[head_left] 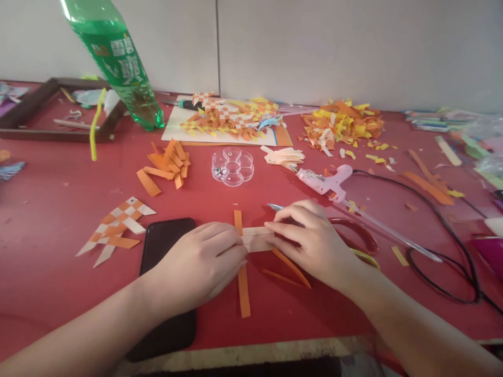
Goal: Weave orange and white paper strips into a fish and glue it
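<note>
My left hand and my right hand rest on the red table near its front edge. Both press with curled fingers on a folded cream paper strip lying crosswise between them. An orange paper strip runs front to back beneath the cream one. More thin orange strips lie under my right hand. My left forearm crosses a black phone.
A woven orange-and-white paper piece lies left of the phone. Behind are loose orange strips, a clear bead box, a pink glue gun with black cord, red scissors, a green bottle, scrap piles and a wooden frame.
</note>
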`<state>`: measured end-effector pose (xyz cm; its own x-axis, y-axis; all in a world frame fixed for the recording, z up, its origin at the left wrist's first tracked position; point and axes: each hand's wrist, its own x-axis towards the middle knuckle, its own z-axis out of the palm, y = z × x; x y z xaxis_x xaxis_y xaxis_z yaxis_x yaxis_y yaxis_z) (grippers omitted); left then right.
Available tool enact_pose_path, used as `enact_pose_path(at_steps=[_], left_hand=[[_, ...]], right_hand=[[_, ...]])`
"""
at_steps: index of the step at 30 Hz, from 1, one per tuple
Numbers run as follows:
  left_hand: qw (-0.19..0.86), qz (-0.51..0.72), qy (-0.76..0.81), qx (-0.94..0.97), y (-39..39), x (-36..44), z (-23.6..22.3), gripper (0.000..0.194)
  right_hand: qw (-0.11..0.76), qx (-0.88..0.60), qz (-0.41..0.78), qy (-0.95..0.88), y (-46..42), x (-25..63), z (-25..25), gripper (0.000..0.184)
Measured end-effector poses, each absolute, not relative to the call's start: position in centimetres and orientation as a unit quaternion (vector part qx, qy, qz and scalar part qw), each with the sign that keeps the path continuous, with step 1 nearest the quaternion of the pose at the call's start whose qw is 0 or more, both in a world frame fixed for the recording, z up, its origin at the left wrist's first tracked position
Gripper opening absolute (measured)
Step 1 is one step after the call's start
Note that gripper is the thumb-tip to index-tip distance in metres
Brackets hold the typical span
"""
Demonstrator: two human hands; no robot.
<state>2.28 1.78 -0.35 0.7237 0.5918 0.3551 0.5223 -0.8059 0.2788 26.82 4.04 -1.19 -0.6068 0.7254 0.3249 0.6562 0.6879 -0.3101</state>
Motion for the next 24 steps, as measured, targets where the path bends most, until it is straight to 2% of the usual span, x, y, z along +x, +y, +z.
enact_pose_path(at_steps=[13,16,20,24], left_hand=[[0.075,0.231,0.298,0.923,1.8,2.4,-0.5,0.02],[0.077,0.227,0.287,0.927,1.8,2.6,-0.5,0.022],[0.072,0.228,0.279,0.93,1.7,2.8,-0.6,0.023],[0.068,0.238,0.271,0.93,1.6,2.6,-0.6,0.02]], right_hand=[[0.288,-0.368,0.049,-0.883,4.1,25.7,-1.2,0.012],[0.326,-0.403,0.051,-0.853,3.8,25.2,-1.3,0.003],[0.336,-0.466,0.075,-0.815,3.4,24.8,-1.6,0.021],[0.326,-0.431,0.136,-0.831,3.2,24.6,-1.6,0.016]])
